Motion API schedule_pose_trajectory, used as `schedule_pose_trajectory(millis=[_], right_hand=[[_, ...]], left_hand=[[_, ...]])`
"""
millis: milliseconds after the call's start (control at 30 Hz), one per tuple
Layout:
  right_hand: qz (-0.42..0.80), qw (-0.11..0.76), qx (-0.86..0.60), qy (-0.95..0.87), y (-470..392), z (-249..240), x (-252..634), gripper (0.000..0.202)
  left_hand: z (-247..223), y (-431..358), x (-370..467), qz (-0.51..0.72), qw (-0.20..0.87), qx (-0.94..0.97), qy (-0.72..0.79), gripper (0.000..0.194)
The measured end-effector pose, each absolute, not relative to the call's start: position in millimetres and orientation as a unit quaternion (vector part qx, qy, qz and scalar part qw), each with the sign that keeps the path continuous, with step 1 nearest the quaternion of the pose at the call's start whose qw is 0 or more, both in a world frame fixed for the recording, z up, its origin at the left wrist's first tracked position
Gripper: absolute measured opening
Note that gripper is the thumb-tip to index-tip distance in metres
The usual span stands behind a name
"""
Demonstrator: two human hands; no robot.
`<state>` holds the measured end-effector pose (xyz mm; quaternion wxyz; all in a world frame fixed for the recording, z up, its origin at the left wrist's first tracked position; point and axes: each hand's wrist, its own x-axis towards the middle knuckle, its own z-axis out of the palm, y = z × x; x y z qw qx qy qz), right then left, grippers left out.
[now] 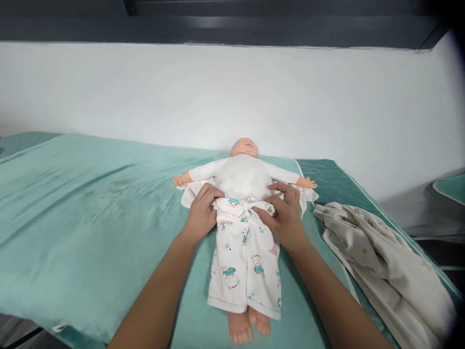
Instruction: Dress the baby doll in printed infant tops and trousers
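Note:
A baby doll point(244, 177) lies on its back, arms spread wide, its head toward the wall and its bare feet toward me. White pants point(232, 261) with a cat print cover its legs, and their waistband is bunched or folded at the doll's waist. My left hand point(203, 211) pinches the left end of that waistband. At the other end, my right hand point(285, 213) grips the waistband between thumb and fingers. Under the doll's arms lies a spread white cloth point(189, 196), mostly hidden by the body.
A green padded cover point(90, 218) lies beneath the doll. To the right, a crumpled cream cloth point(381, 261) rests near the edge. A white wall point(181, 92) stands behind, with a dark ledge point(232, 31) above it.

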<state>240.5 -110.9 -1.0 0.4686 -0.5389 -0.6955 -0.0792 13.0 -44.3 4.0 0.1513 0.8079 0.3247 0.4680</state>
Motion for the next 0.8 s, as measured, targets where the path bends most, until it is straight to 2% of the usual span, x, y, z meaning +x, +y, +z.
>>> schedule_pose_trajectory(millis=[200, 533, 800], right_hand=[[-0.13, 0.45, -0.543, -0.696, -111.2, -1.1, 240.7, 0.023], [-0.284, 0.396, -0.555, -0.674, -120.6, -1.7, 237.9, 0.031], [-0.241, 0.363, -0.578, -0.691, -122.0, 1.5, 238.8, 0.04]], left_hand=[[4.1, -44.2, 13.2, 0.446, 0.155, 0.818, 0.329, 0.019], [-0.1, -46.5, 12.8, 0.447, 0.072, 0.824, 0.34, 0.013], [2.2, -47.0, 13.8, 0.487, 0.074, 0.809, 0.321, 0.019]])
